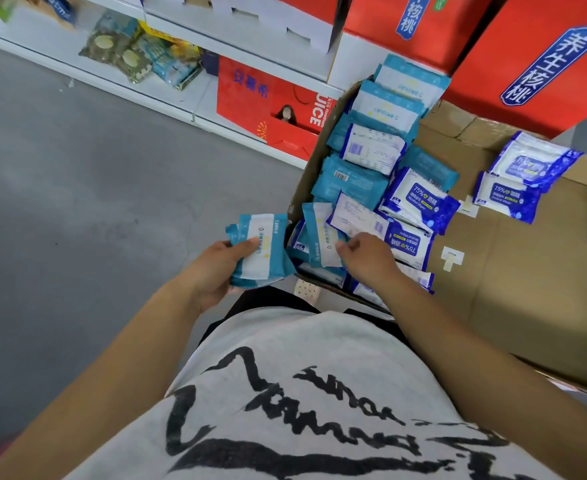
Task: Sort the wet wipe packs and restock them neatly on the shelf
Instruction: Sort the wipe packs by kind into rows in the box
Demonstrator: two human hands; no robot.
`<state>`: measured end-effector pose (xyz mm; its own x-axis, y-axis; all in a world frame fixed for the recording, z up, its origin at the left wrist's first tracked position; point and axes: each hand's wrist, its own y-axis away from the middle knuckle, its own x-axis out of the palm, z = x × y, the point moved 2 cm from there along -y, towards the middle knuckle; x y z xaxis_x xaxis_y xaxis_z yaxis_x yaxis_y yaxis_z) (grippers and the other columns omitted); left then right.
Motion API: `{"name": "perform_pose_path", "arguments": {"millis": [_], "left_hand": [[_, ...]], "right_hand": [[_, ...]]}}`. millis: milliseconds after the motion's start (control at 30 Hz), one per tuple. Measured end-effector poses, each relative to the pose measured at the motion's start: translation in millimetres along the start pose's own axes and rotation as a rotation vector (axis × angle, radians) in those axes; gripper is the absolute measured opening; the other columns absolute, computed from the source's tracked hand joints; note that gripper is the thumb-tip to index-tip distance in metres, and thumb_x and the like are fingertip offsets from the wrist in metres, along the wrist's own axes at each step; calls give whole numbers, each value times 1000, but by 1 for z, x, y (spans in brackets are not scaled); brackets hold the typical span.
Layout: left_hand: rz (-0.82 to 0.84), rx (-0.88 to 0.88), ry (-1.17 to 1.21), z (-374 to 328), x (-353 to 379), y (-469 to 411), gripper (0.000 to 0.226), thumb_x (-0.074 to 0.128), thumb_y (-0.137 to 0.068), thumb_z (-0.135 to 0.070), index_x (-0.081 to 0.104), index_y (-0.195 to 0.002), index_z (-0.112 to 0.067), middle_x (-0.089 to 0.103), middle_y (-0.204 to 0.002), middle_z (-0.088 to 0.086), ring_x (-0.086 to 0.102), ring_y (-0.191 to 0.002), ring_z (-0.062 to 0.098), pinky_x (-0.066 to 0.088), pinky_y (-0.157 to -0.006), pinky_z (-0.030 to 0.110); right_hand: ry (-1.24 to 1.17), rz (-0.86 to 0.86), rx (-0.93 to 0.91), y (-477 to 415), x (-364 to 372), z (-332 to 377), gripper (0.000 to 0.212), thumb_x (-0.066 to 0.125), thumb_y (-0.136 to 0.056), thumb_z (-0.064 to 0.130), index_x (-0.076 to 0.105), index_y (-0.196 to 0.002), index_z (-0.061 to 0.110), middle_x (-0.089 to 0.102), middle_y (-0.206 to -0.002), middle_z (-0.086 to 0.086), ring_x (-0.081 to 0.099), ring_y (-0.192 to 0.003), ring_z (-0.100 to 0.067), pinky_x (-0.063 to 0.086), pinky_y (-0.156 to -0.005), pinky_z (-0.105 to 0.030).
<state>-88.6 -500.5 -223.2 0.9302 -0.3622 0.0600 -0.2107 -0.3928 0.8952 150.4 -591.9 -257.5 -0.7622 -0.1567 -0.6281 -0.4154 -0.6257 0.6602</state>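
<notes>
Wipes "75%" [408, 242] by R hand [368, 258]; L hand [216, 268] grips teal packs [262, 249].

blue wipe pack [420, 199]: "75%", "酒精", "Alcohol Wipes" | red carton [541, 109]: "养生核桃", white on blue badge | next red carton [371, 15]: "核桃", top cut off | red gift bag [250, 112]: white "UICE", blue "安慕希" | teal wipe packs [261, 247]: print too small | T-shirt [302, 341]: black scrawl, unreadable

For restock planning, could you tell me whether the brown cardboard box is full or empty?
Partly full: teal plastic wipe packs crowd one side of the brown cardboard box; much floor is bare.
</notes>
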Motion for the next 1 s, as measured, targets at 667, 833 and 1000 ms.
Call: {"name": "perform_pose_path", "arguments": {"millis": [667, 833, 1000], "left_hand": [[-154, 281, -185, -10, 15, -4, 60, 65, -97, -43, 42, -146, -17, 70, -117, -3, 72, -99, 12, 60, -78, 28], [-165, 380, -199, -20, 20, 0, 58, 67, -94, -43, 42, -141, -19, 66, -116, -5, 70, -96, 10, 58, -61, 18], [-111, 456, -310, -27, 26, 8, 56, 61, -94, -49, 42, -139, -23, 64, -113, -12, 71, -95, 7, 57, -61, 17]], "right_hand": [[-655, 10, 0, 14, -12, -1, 21, 76, -88, 11, 61, -103, 14, 67, -102, 5, 63, -91, -5, 47, -62, -6], [-860, -21, -118, 32, -48, 7, 19, 77, -87, 19, 71, -102, 29, 73, -109, 3, 70, -103, -13, 58, -86, -27], [-1013, 64, -134, 36, -70, 18, 27, 74, -88, 23, 70, -115, 19, 76, -111, -2, 72, -105, -20, 56, -95, -45]]}}
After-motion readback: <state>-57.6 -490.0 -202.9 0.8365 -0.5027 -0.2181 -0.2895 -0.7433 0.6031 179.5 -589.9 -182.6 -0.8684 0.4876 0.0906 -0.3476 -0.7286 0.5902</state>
